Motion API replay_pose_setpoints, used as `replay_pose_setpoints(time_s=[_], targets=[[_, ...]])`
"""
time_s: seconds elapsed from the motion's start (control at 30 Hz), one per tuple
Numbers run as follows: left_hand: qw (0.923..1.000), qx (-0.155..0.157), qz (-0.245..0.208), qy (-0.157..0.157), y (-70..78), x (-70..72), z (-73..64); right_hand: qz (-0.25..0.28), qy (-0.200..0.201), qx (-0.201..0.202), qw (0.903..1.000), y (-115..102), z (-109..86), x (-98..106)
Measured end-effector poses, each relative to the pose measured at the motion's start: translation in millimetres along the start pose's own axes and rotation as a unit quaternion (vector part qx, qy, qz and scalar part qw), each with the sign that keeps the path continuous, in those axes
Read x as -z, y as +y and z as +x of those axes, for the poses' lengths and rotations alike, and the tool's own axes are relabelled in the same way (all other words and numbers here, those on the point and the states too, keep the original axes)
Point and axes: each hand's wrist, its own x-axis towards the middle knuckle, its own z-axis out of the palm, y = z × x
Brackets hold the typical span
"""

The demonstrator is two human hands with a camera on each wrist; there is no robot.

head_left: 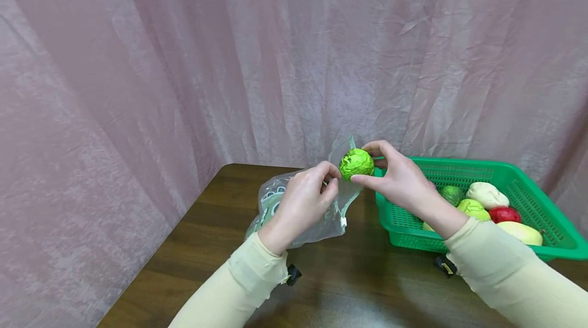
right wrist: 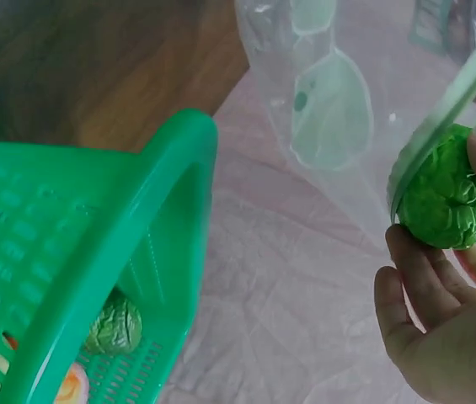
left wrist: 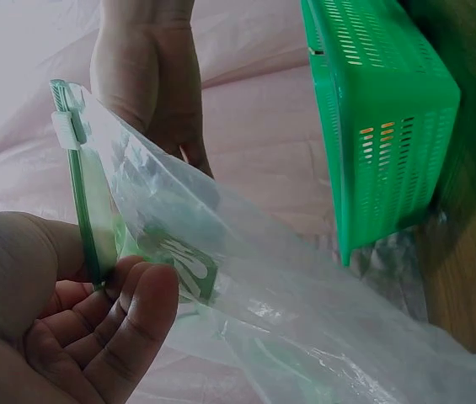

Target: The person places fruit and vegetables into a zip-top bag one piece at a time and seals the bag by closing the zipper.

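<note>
My right hand holds a crinkled, bright green toy cabbage between thumb and fingers. In the right wrist view the cabbage sits at the mouth of a clear zip bag, partly behind its green edge strip. The left hand pinches that bag by the edge of its opening. A pale slider shows on the zip strip in the left wrist view. Green and white printing marks the bag, which hangs loose below the hands. The left hand hides part of the bag in the head view.
To the right stands a green plastic basket with several toy vegetables, among them a white one, a red one and a pale yellow one. A brown wooden table lies underneath. Behind it hangs a pink curtain.
</note>
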Motion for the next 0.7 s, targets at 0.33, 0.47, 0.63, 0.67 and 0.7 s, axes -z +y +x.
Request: replay_pose_setpoints(time_s=[0.33, 0.47, 0.63, 0.67, 0.7], targets=[[0.9999, 0.005, -0.008, -0.007, 0.9, 2.2, -1.0, -0.065, -0.008, 0.061, 0.9959, -1, 4.6, -14], [0.9999, 0.007, -0.011, -0.006, 0.4, 2.4, -1.2, -0.076, -0.019, 0.067, 0.9947, -1, 4.3, -13], [0.9999, 0.008, -0.013, -0.007, -0.1, 2.3, -0.9, -0.077, -0.026, 0.064, 0.9946, 0, 2.7, -9], [0.9998, 0.009, -0.014, -0.008, -0.2, 2.2, -1.1, -0.076, -0.026, 0.063, 0.9948, 0, 2.3, -8], [0.9998, 0.01, -0.015, -0.009, 0.0, 2.4, -1.2, -0.076, -0.025, 0.061, 0.9949, 0, 2.1, -7]])
